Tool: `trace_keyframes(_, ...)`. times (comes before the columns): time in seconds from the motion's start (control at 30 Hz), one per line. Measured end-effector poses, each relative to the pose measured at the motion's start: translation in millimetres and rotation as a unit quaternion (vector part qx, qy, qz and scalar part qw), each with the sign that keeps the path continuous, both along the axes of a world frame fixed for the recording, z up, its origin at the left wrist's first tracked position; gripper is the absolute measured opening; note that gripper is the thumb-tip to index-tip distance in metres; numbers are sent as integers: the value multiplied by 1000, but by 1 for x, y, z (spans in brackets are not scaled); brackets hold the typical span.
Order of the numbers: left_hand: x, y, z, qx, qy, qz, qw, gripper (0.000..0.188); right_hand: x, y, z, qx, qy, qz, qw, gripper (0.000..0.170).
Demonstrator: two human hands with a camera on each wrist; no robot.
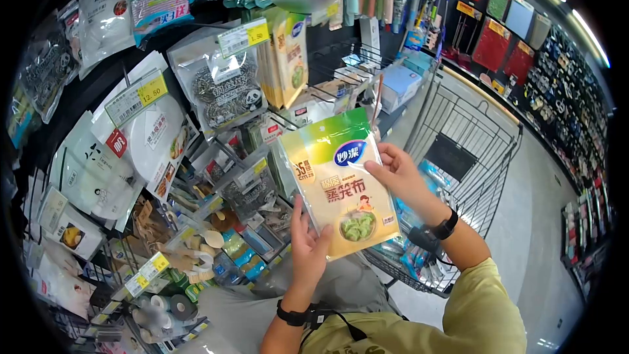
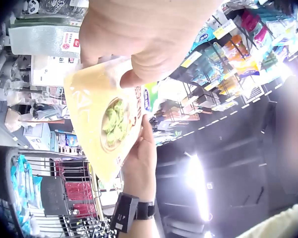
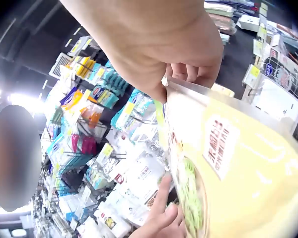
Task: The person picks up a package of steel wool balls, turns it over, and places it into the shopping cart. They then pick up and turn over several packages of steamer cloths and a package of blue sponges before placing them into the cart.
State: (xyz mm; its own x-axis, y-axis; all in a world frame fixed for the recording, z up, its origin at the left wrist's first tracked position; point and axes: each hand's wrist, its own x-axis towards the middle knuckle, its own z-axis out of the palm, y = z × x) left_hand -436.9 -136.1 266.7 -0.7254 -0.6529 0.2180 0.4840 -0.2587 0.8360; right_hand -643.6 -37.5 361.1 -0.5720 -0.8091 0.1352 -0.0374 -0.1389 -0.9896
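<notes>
A flat yellow and green packet, printed with a bowl of green dumplings, is held tilted between both hands. The left hand grips its lower left edge, thumb on the front and fingers behind. On the upper right edge, the right hand pinches it with the thumb in front. The left wrist view has the packet close up under the left hand, with the right hand beyond. In the right wrist view the right hand holds the packet's edge; the left hand is below.
Hanging packs, including steel scourers, and price tags fill the shelf at left. A wire shopping cart with blue packs stands at right. Red boards hang on the far wall, beyond a blue box.
</notes>
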Motion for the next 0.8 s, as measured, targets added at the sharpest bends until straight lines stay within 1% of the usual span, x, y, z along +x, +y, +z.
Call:
trace_keyframes(0.07, -2, 3, -27, -62, -29, -4, 998, 82, 27, 11, 13, -4, 15, -3, 1000, 30)
trace_keyframes(0.13, -3, 6, -29, -116, -26, -6, 993, 72, 56, 20, 19, -1, 30, 16, 999, 31)
trace_keyframes(0.17, -1, 8, -29, -142, -24, -5, 990, 67, 65, 26, 12, -5, 84, 70, 994, 40)
trace_keyframes(0.2, 5, 12, -26, -32, -12, -61, 998, 65, 82, 34, 26, 39, 149, 136, 979, 49)
trace_keyframes(0.23, 15, 19, -21, 80, 0, -115, 990, 64, 96, 34, 30, 22, 196, 205, 959, 51)
trace_keyframes(0.27, 22, 25, -19, 157, 10, -155, 975, 65, 107, 31, 25, 13, 308, 197, 930, 51)
trace_keyframes(0.3, 30, 29, -19, 232, 27, -196, 952, 66, 119, 29, 20, 2, 416, 186, 890, 50)
trace_keyframes(0.33, 39, 32, -21, 299, 37, -227, 926, 66, 129, 29, 15, -11, 518, 171, 838, 50)
trace_keyframes(0.43, 53, 36, -24, 369, 59, -255, 892, 68, 139, 26, -4, -21, 551, 167, 817, 52)
trace_keyframes(0.53, 62, 33, -25, 396, 68, -259, 879, 70, 141, 29, -13, -34, 541, 176, 821, 58)
trace_keyframes(0.57, 63, 32, -26, 391, 67, -251, 883, 70, 142, 31, -11, -30, 499, 166, 850, 60)
trace_keyframes(0.63, 53, 30, -29, 330, 64, -214, 917, 72, 140, 36, -1, -23, 416, 140, 898, 64)
trace_keyframes(0.67, 38, 34, -41, 160, 50, -122, 978, 77, 136, 38, -2, -28, 321, 128, 938, 65)
trace_keyframes(0.7, 27, 30, -31, 76, 37, -43, 996, 82, 133, 39, -6, -33, 225, 116, 967, 65)
trace_keyframes(0.73, 15, 24, -19, -8, 25, 40, 999, 88, 129, 40, -9, -38, 127, 106, 985, 66)
trace_keyframes(0.77, 10, 23, -15, -11, -9, 94, 995, 100, 124, 42, -10, -3, 103, 67, 992, 60)
trace_keyframes(0.8, 8, 24, -10, -19, -30, 106, 994, 101, 116, 44, -16, 7, 76, 71, 995, 57)
